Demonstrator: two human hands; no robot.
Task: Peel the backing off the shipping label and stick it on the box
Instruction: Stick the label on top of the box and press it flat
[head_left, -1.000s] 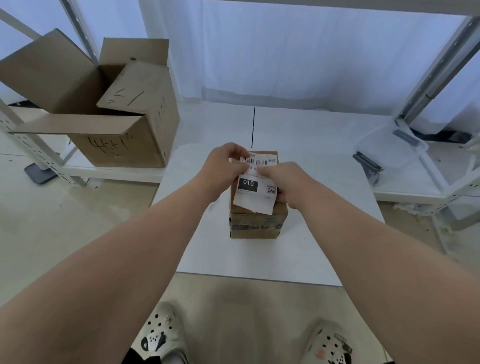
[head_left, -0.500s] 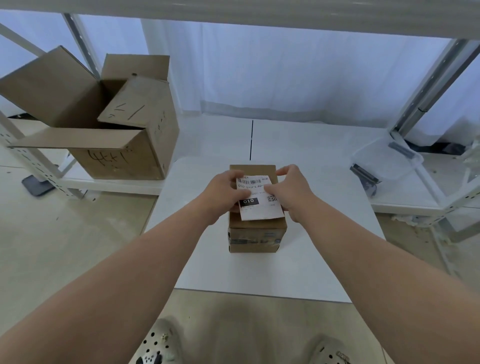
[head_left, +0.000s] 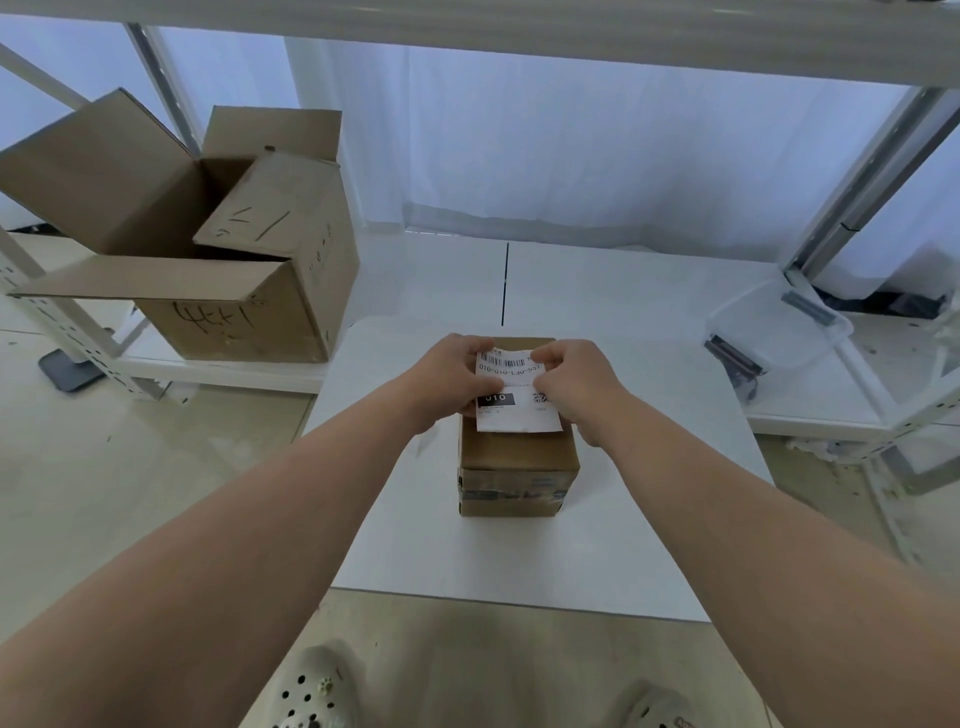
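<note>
Holding the shipping label (head_left: 519, 410) down on top of the box (head_left: 517, 467), both hands work it from opposite sides. The left hand (head_left: 447, 376) has its fingers curled over the label's left edge w/ the thumb laid across the printed face near the middle, and the right hand (head_left: 579, 387) pinches the far right corner, fingers bent. Label sits print-up: barcode at the far end, a black block w/ white digits and a small QR code nearer the person. It covers the far part of the box top; the near strip of cardboard shows bare. Can't tell whether the label is fully stuck or just resting, nor whether backing is on it. Box is small, brown, taped round its front face, standing approx. at the middle of the white counter (head_left: 519, 561). Far left, on a low shelf, sits a big open carton (head_left: 234, 291) w/ flaps up and marker scrawl on its side; far right, a clear plastic tub (head_left: 779, 332) — both well apart from the box. Pale perforated shoes (head_left: 311, 691) show at the bottom edge, on the floor.
</note>
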